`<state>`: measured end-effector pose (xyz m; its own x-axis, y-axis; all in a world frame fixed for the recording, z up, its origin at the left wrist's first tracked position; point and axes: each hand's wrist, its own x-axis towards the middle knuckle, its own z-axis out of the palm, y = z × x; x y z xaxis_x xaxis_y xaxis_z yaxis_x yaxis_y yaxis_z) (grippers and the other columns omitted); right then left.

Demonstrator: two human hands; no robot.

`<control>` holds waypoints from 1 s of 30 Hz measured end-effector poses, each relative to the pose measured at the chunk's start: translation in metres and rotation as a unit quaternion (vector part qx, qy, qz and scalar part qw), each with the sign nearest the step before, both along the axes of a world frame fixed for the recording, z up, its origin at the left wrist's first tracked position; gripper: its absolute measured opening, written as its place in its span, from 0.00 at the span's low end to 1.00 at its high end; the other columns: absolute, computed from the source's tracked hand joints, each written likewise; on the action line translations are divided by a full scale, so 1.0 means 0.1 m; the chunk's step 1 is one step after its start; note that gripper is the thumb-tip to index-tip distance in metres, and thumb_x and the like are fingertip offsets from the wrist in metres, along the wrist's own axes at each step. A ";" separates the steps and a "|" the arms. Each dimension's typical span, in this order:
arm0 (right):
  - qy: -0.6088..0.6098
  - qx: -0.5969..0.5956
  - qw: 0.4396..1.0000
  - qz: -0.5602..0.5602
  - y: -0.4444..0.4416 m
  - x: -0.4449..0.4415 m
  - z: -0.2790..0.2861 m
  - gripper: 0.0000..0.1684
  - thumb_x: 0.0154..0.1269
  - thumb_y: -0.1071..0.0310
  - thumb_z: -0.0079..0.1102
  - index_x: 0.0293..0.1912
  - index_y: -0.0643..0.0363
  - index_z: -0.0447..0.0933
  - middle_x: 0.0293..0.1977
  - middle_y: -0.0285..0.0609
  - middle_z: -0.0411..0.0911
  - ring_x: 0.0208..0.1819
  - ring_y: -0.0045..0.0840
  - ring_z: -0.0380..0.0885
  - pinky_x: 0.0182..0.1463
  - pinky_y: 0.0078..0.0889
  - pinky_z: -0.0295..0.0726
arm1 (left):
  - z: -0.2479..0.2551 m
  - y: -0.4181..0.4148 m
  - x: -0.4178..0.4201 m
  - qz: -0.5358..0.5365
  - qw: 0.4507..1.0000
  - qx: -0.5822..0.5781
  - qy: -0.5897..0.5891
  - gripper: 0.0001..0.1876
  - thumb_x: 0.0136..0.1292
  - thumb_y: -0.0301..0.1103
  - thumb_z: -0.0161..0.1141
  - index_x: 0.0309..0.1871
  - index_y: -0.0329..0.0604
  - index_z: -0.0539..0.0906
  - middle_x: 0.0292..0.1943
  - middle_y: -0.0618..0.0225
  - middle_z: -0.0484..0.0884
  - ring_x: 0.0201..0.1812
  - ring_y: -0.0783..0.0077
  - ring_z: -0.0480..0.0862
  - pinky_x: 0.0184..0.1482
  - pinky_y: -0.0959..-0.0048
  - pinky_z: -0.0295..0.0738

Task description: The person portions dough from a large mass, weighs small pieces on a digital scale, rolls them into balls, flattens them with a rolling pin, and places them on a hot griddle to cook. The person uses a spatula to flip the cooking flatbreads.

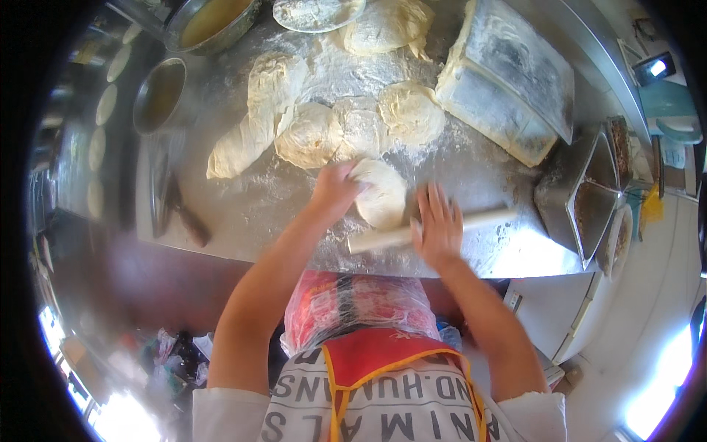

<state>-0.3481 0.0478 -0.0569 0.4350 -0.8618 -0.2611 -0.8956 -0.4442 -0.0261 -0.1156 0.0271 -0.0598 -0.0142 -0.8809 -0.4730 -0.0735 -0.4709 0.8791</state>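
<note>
A flattened oval piece of dough (381, 193) lies on the floured metal worktop (232, 237) in front of me. My left hand (336, 187) grips its upper left edge between thumb and fingers. Below and to the right of this dough, a pale wooden rolling pin (381, 238) lies slantwise, and my right hand (439, 224) rests over its middle with the fingers extended. Beyond my hands, several dough pieces sit side by side, among them a round one (411, 113) and a long folded one (270, 99).
A floury rectangular container (497, 110) stands at the far right, near metal bins (563, 193) with dark contents. At left are a pan of yellowish liquid (212, 22), a smaller pan (160, 96) and a dark-handled tool (190, 224). A floured plate (317, 14) and more dough (389, 25) lie farther back.
</note>
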 end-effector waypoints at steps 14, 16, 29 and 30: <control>0.055 0.030 0.997 0.040 0.06 0.06 0.09 0.37 0.70 0.54 0.43 0.73 0.57 0.48 0.74 0.50 0.43 0.74 0.40 0.47 0.74 0.53 0.47 | -0.18 0.49 -0.09 0.107 0.978 0.116 0.134 0.15 0.60 0.30 0.62 0.50 0.36 0.82 0.41 0.60 0.86 0.41 0.70 0.86 0.42 0.67 0.79; 0.007 -0.033 0.999 -0.007 -0.34 0.32 0.05 0.38 0.69 0.56 0.45 0.73 0.56 0.48 0.74 0.50 0.43 0.74 0.41 0.47 0.74 0.54 0.47 | 0.12 0.47 -0.31 -0.096 0.984 -0.039 -0.146 0.17 0.57 0.31 0.64 0.50 0.38 0.82 0.39 0.59 0.86 0.38 0.68 0.86 0.41 0.65 0.79; -0.032 -0.069 0.997 -0.014 -0.64 0.56 -0.04 0.39 0.71 0.51 0.41 0.73 0.60 0.47 0.74 0.53 0.39 0.76 0.42 0.40 0.75 0.52 0.42 | 0.04 0.31 -0.21 -0.067 0.972 -0.115 -0.194 0.20 0.55 0.25 0.62 0.54 0.40 0.80 0.42 0.56 0.85 0.40 0.64 0.85 0.46 0.64 0.78; -0.054 -0.086 0.994 -0.041 -0.75 0.62 -0.04 0.38 0.71 0.51 0.41 0.73 0.59 0.47 0.74 0.53 0.39 0.76 0.42 0.40 0.75 0.52 0.42 | -0.09 0.13 -0.17 -0.066 0.967 -0.135 -0.205 0.21 0.54 0.25 0.62 0.54 0.40 0.80 0.42 0.55 0.85 0.40 0.63 0.86 0.46 0.65 0.78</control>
